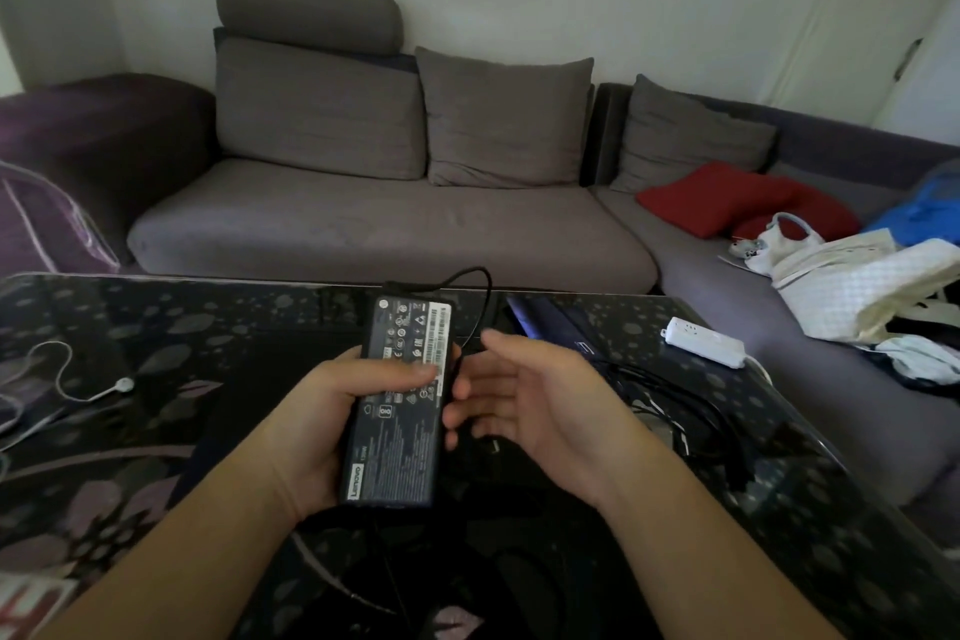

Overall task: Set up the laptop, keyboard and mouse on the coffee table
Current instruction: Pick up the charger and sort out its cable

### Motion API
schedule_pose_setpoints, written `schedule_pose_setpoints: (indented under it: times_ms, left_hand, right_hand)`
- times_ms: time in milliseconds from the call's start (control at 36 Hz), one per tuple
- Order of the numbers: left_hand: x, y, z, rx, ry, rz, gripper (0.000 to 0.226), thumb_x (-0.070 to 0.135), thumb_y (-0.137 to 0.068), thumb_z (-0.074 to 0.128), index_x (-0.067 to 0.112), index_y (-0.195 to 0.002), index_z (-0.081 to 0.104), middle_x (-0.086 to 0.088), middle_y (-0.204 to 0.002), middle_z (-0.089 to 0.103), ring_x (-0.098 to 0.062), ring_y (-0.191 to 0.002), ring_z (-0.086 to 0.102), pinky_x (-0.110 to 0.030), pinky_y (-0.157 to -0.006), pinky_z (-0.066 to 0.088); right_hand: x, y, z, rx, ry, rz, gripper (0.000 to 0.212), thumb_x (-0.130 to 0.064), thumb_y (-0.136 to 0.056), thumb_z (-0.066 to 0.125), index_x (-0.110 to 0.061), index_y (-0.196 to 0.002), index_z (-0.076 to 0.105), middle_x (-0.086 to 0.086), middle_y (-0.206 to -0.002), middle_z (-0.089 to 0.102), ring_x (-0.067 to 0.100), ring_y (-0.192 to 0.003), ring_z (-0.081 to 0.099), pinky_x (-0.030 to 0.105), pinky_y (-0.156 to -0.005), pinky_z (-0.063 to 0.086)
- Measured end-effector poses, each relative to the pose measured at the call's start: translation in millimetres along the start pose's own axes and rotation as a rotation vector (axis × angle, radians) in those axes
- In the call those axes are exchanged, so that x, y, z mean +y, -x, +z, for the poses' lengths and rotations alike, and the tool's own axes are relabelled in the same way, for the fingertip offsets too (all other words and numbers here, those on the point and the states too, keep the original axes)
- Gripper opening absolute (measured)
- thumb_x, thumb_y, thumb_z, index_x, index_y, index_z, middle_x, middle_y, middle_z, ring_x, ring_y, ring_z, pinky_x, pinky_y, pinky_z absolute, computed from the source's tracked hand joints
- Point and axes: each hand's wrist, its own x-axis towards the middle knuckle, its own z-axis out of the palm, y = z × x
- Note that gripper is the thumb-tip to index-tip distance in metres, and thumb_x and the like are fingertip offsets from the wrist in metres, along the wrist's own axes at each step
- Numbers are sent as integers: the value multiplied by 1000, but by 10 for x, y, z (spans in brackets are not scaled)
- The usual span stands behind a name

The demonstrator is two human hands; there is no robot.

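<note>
One flat, matte black power brick (397, 400) fills left hand (317, 424).

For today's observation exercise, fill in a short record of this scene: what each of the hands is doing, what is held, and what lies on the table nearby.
left hand: grips the power adapter
right hand: open, palm turned toward the adapter, holds nothing
power adapter: black brick, label side up, cable leaving its far end
power strip: white, on the table's right side
black cables: loose pile right of the hands
coffee table: dark, glossy, floral pattern
</note>
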Motion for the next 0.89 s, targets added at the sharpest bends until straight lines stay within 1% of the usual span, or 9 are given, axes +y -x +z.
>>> schedule_pose_setpoints:
  times_ms: [167,361,445,500,639,722,806,861,889]
  left_hand:
    - [-36,-5,59,-25,-74,8,27,10,-75,73,5,-102,78,-27,-93,71,-37,-79,71,-42,-70,62]
    - [-69,-49,90,140,26,-10,39,6,-84,74,-4,-121,70,-30,-119,73,-42,-109,74,-55,-99,58]
    - [-41,-57,74,241,161,18,38,11,-87,67,-1,-123,70,-20,-114,76,-34,-99,76,-52,-100,54]
    - [-24,-58,28,273,241,35,38,13,-87,66,2,-123,70,-15,-109,76,-29,-91,74,-48,-98,54]
    - [-9,-76,15,287,378,72,39,18,-86,66,0,-121,70,-16,-120,75,-29,-103,74,-46,-101,52]
    - [-41,-91,71,294,346,67,36,23,-90,65,1,-116,76,-17,-129,73,-29,-121,70,-46,-111,47]
    - [-61,-70,201,253,259,-3,40,37,-95,61,10,-119,80,-19,-132,71,-32,-122,67,-50,-111,48]
    - [-61,-49,279,238,209,-15,44,42,-95,62,14,-125,77,-22,-131,71,-35,-114,71,-49,-99,57]
    - [-59,-40,312,236,178,-7,44,43,-94,64,15,-126,76,-22,-128,72,-34,-107,73,-47,-90,62]
  right_hand:
    - [97,-62,135,254,-49,66,21,-25,-98,72,-6,-91,77,8,-64,63,27,-62,60,47,-81,48]
    - [-75,-36,-48,326,-417,-121,20,-9,-103,50,-10,-86,62,12,-73,71,22,-60,66,33,-61,60]
    - [-155,40,-210,209,-615,-246,16,-15,-105,47,-15,-93,58,1,-62,51,13,-43,43,23,-40,39]
    - [-183,96,-299,148,-665,-334,15,-18,-104,49,-16,-104,63,-3,-58,37,10,-41,26,24,-42,21]
    - [-90,85,-277,106,-459,-267,33,-22,-105,48,-10,-106,78,-2,-48,36,8,-34,21,29,-47,12]
    - [40,20,-57,158,-134,-174,35,-24,-111,45,-10,-119,76,10,-80,62,7,-38,21,26,-46,8]
    - [129,54,213,134,18,-133,24,-23,-106,59,-9,-119,73,4,-88,67,3,-38,41,16,-37,26]
    - [176,96,331,63,29,-131,23,-20,-95,77,-16,-117,74,-3,-91,79,8,-70,75,17,-60,55]
    - [195,100,345,63,72,-136,31,-18,-88,84,-19,-118,74,-1,-100,82,11,-89,79,22,-75,60]
